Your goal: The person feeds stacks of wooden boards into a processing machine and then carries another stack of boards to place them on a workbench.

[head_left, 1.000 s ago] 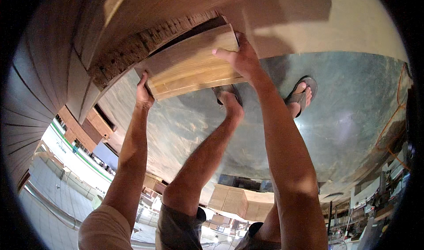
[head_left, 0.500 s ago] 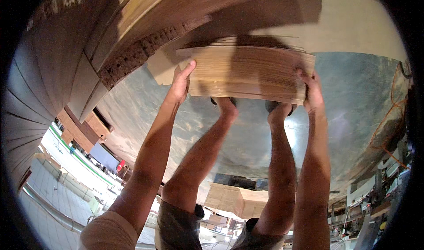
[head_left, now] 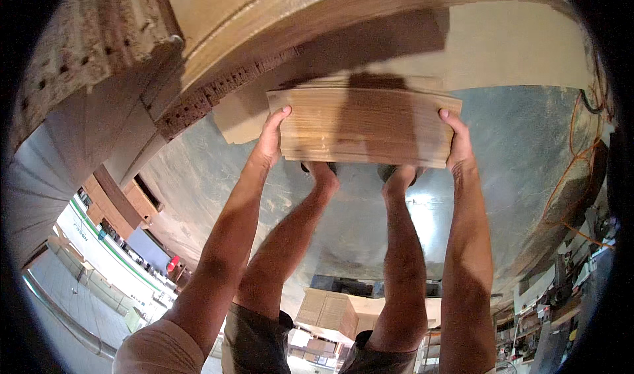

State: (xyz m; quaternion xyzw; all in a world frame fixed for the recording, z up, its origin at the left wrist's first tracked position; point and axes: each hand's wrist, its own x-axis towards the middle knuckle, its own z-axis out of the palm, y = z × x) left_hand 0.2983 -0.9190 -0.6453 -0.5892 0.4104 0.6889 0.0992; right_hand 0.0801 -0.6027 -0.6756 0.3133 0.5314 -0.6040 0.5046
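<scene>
A wide wood-grain board (head_left: 356,126) spans the gap between my two hands, above my feet. My left hand (head_left: 269,138) grips its left end, thumb on the top face and fingers hidden below. At the right end my right hand (head_left: 458,141) closes round the edge, its thumb at the far corner. Thin layered edges show just past the board's far side; I cannot tell whether they belong to one held stack or lie under it. A dark shadow crosses the board's middle.
Tall stacks of wood panels (head_left: 99,50) stand close on the left and far side. Beige sheet material (head_left: 515,43) lies on the grey floor (head_left: 515,149) beyond the board. An orange cord (head_left: 573,156) runs along the right. Cardboard boxes (head_left: 327,311) stand behind my legs.
The board sits slightly lower in the picture and more level, still in both hands. My view has shifted, bringing more of the panel stack into the upper left.
</scene>
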